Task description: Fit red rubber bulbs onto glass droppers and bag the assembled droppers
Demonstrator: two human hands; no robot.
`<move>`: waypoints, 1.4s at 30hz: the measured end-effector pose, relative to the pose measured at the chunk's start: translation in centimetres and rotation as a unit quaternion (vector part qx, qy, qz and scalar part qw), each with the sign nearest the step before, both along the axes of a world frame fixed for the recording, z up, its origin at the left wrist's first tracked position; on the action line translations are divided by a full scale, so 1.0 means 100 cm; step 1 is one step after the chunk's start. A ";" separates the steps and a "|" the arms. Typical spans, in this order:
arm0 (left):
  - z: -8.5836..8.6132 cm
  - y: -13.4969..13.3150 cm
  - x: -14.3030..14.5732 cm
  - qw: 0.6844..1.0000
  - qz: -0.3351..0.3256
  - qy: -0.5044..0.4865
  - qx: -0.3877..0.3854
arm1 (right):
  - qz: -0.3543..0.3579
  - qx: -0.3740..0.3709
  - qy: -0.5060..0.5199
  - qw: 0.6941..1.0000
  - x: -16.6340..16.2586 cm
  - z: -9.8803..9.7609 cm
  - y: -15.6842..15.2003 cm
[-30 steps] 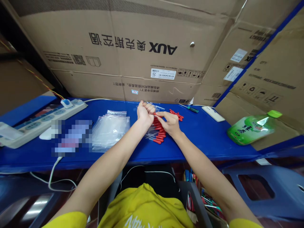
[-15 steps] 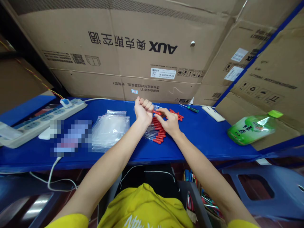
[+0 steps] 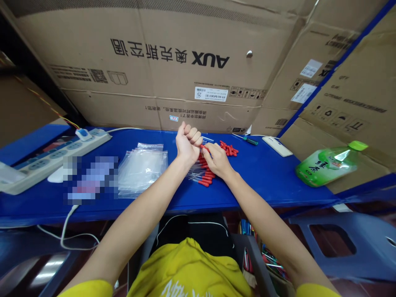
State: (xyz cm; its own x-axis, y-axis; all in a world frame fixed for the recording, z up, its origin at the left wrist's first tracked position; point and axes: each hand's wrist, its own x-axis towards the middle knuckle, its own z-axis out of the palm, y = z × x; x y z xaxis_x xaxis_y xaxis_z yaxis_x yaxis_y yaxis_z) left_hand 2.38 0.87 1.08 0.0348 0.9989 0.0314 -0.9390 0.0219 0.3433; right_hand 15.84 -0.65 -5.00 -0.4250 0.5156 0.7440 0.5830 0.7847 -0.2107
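My left hand [image 3: 188,144] is closed in a fist above the blue table, palm side up. A red-handled screwdriver [image 3: 204,147] sticks out of that fist on the right, its shaft hidden inside the fingers. Closed on the red handle, my right hand [image 3: 216,160] is pressed close beside the left. Below both hands lies a row of red-handled screwdrivers [image 3: 206,180], their thin shafts pointing left. A smaller heap of red handles [image 3: 229,148] rests just behind my right hand. Clear zip bags [image 3: 142,171] are stacked left of my forearm.
A power strip [image 3: 55,154] and a pixelated phone-like object [image 3: 93,177] with a cable are at left. A green-handled screwdriver [image 3: 250,140], a white flat device [image 3: 276,146] and a green tea bottle [image 3: 326,164] are at right. A large cardboard box [image 3: 154,90] walls off the back.
My right hand has moved left against my left fist, and its fingers have closed further over the red handle. Less of that handle shows now. The view has shifted slightly.
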 end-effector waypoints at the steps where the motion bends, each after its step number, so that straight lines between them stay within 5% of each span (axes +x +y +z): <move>1: 0.000 -0.001 0.000 1.000 -0.005 0.001 0.002 | 0.001 0.001 -0.002 1.000 0.000 0.000 0.000; 25: 0.000 0.003 -0.016 0.999 0.026 -0.014 0.031 | -0.026 -0.036 -0.002 0.999 0.009 0.002 0.002; 42: 0.000 0.006 -0.014 0.999 0.046 0.001 0.009 | -0.024 0.007 -0.028 0.999 0.003 0.000 0.003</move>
